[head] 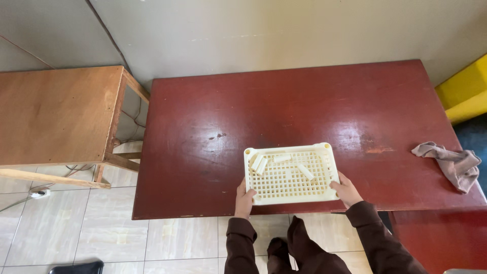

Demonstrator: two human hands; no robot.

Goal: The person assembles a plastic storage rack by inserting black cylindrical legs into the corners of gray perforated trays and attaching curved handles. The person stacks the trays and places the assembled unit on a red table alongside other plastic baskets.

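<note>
Cream perforated plastic tray [290,195] sits at the near edge of the dark red table [304,106], holding a few short cream cylindrical pieces [305,171] scattered toward its far side. Left hand [244,199] is closed on the tray's near-left corner, thumb over the rim; right hand [346,190] is closed on the near-right corner in the same way. Crumpled grey-brown cloth [451,162] lies well apart at the table's right edge; bare wooden table [56,114] stands to the left.

A crumpled brown cloth [449,163] lies near a wooden side table [56,116].
</note>
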